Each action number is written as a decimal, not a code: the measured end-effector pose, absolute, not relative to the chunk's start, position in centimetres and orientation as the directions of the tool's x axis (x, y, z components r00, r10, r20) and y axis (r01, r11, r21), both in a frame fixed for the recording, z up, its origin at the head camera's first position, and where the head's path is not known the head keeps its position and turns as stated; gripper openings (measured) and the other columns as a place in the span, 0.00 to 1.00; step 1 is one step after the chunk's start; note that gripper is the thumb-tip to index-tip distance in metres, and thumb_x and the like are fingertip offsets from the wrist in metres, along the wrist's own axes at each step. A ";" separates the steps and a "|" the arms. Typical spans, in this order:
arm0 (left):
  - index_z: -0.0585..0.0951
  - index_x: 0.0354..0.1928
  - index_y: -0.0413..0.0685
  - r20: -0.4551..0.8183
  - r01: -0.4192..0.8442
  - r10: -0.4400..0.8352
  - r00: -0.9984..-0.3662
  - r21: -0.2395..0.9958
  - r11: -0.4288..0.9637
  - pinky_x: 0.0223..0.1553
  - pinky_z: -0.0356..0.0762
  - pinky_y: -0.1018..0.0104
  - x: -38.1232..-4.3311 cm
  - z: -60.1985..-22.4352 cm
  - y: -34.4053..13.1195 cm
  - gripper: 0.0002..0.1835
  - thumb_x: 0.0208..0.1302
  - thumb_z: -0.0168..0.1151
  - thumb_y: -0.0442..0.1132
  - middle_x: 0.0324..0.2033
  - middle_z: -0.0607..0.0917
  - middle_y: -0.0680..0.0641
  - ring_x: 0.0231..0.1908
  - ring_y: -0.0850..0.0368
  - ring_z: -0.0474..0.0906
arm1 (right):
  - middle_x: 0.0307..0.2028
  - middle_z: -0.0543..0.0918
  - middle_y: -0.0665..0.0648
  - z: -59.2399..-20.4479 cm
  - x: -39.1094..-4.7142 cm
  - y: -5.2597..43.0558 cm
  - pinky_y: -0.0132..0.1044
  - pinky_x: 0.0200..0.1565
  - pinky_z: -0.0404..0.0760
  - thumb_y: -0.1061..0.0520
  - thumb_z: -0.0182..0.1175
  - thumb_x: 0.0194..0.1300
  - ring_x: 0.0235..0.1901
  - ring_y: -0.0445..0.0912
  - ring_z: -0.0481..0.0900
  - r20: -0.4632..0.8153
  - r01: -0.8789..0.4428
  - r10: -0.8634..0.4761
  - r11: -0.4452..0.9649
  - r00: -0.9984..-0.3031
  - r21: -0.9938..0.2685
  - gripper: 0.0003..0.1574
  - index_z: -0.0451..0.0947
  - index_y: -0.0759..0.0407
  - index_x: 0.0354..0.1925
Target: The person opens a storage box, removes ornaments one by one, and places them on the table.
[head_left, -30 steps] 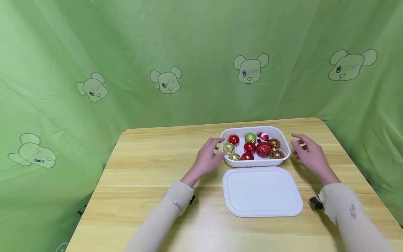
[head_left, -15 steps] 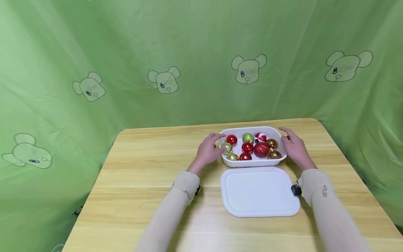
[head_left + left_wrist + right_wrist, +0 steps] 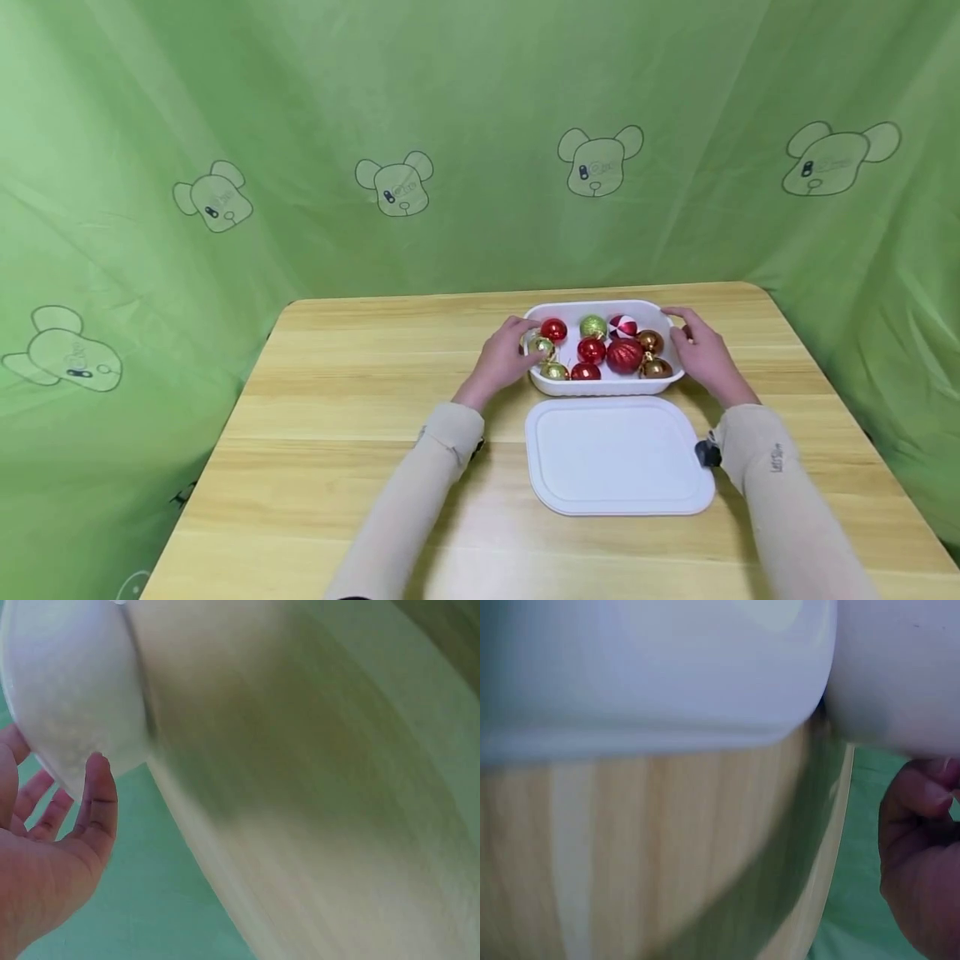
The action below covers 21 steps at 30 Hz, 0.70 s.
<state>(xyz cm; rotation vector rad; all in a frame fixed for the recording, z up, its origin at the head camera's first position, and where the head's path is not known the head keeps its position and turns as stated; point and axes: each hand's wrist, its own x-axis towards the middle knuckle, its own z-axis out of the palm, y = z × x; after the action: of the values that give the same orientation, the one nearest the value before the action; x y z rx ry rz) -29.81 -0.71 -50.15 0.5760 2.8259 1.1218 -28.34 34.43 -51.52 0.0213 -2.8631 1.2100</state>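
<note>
A white plastic box (image 3: 604, 389) stands on the table, holding several Christmas baubles. Among them are a shiny red bauble (image 3: 554, 330), a glittery green bauble (image 3: 592, 327), a red-and-white bauble (image 3: 622, 326), a larger ridged red bauble (image 3: 624, 356), bronze baubles (image 3: 657, 369) and gold-green baubles (image 3: 555, 372). My left hand (image 3: 500, 356) grips the box's left end, thumb towards the front and fingers further back. At the opposite end, my right hand (image 3: 703, 357) holds the rim. Part of its curled fingers shows in the right wrist view beside the box (image 3: 900, 682).
A flat white lid (image 3: 621, 457) lies on the wooden table (image 3: 352, 417), just in front of the box. Behind and beside the table hangs a green curtain (image 3: 480, 233) with bear-head drawings. The table's back edge runs close behind the box.
My right hand has come in leftwards from beside the box to its right end. My left hand has shifted slightly right onto the left end. The lid has stayed put.
</note>
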 end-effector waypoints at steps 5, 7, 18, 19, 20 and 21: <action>0.74 0.72 0.49 0.103 0.338 0.359 -0.928 0.639 0.691 0.68 0.76 0.50 -30.2 -50.2 -0.4 0.36 0.63 0.75 0.47 0.65 0.79 0.46 0.61 0.46 0.79 | 0.55 0.77 0.79 -51.3 -28.2 34.8 0.42 0.18 0.79 0.47 0.36 0.85 0.17 0.49 0.75 -0.059 0.009 -0.058 0.639 -0.997 -0.769 0.33 0.49 0.49 0.82; 0.73 0.72 0.50 0.108 0.345 0.362 -0.926 0.628 0.697 0.70 0.74 0.51 -30.4 -50.1 -0.3 0.37 0.62 0.76 0.47 0.65 0.79 0.47 0.63 0.47 0.78 | 0.56 0.76 0.80 -51.2 -28.2 34.9 0.44 0.16 0.78 0.46 0.35 0.85 0.14 0.47 0.72 -0.085 0.021 -0.073 0.622 -0.994 -0.783 0.34 0.47 0.47 0.82; 0.73 0.72 0.51 0.042 0.316 0.362 -0.931 0.588 0.745 0.71 0.74 0.51 -31.1 -49.6 0.4 0.42 0.56 0.80 0.47 0.64 0.80 0.47 0.63 0.48 0.78 | 0.50 0.78 0.80 -51.0 -28.0 35.0 0.43 0.15 0.76 0.44 0.34 0.85 0.14 0.46 0.71 -0.087 0.011 -0.088 0.635 -0.992 -0.772 0.35 0.45 0.47 0.82; 0.74 0.72 0.50 0.039 0.314 0.361 -0.932 0.585 0.748 0.71 0.73 0.51 -31.1 -49.5 0.5 0.41 0.56 0.80 0.47 0.65 0.80 0.47 0.63 0.47 0.78 | 0.50 0.78 0.80 -51.0 -28.0 35.0 0.43 0.15 0.76 0.44 0.35 0.85 0.14 0.46 0.71 -0.087 0.011 -0.089 0.633 -0.992 -0.774 0.35 0.45 0.47 0.82; 0.75 0.71 0.50 0.036 0.313 0.360 -0.932 0.582 0.751 0.71 0.72 0.50 -31.1 -49.4 0.5 0.40 0.56 0.80 0.46 0.65 0.80 0.47 0.63 0.46 0.78 | 0.51 0.78 0.80 -51.0 -28.0 35.0 0.43 0.15 0.76 0.44 0.35 0.85 0.14 0.46 0.71 -0.087 0.012 -0.088 0.631 -0.992 -0.776 0.35 0.46 0.47 0.82; 0.75 0.70 0.49 0.034 0.311 0.359 -0.933 0.579 0.754 0.72 0.71 0.49 -31.1 -49.4 0.6 0.39 0.56 0.80 0.46 0.66 0.80 0.46 0.64 0.46 0.77 | 0.50 0.78 0.80 -51.0 -28.1 35.0 0.43 0.15 0.76 0.43 0.35 0.85 0.14 0.46 0.71 -0.086 0.013 -0.086 0.631 -0.992 -0.775 0.35 0.46 0.47 0.82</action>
<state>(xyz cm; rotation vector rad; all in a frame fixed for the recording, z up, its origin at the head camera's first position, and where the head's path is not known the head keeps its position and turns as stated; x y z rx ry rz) -31.10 0.58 -49.39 0.5483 2.8671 0.9251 -28.06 35.03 -51.04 0.0669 -2.9405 1.3991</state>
